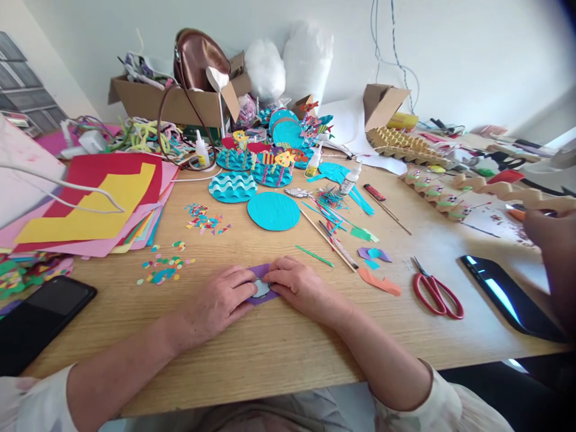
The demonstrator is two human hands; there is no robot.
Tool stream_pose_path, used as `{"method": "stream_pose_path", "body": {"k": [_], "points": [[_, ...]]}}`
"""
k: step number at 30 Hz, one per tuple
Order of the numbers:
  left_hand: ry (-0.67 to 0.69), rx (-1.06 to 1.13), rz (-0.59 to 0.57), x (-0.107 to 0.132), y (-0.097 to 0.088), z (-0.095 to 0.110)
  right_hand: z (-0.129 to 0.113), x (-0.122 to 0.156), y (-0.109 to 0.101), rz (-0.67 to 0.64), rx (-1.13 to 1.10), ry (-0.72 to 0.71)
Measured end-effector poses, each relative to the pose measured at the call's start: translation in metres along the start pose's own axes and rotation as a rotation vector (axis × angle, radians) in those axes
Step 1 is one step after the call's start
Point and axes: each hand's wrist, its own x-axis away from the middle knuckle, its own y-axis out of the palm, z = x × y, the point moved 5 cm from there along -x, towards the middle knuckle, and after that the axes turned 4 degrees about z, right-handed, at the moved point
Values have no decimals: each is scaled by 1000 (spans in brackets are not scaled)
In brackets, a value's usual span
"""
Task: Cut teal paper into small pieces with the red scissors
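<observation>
A piece of purple paper [269, 296] lies on the table in front of me, with a small pale rounded cutout [260, 289] on top of it. My left hand [221, 300] presses its fingertips on the left side of the cutout and the purple paper. From the right, my right hand [297, 286] pinches at the cutout's edge, fingers closed together over the paper. Part of both papers is hidden under my fingers. Beyond my hands is a round turquoise disc [273, 211]. A thin green paper strip [315, 255] lies beyond my right hand.
Red-handled scissors [436, 294] and a dark phone [508, 297] lie at right, near another person's hand [546, 240]. Paper confetti [166, 264], coloured sheets [90, 198] and another phone [49, 318] are at left. Glue bottles [350, 180] stand behind.
</observation>
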Motion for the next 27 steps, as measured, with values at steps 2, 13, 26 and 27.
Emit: {"method": "stream_pose_path", "body": {"k": [2,13,26,27], "points": [[3,8,-7,0,-1,1,0,0,1,-8,4,0],[51,-16,57,1,0,2,-3,0,-1,-17,40,-10],[114,-68,151,-1,-3,4,29,15,-57,224,314,440],[114,-73,156,-2,-4,4,41,19,-66,225,364,505]]}}
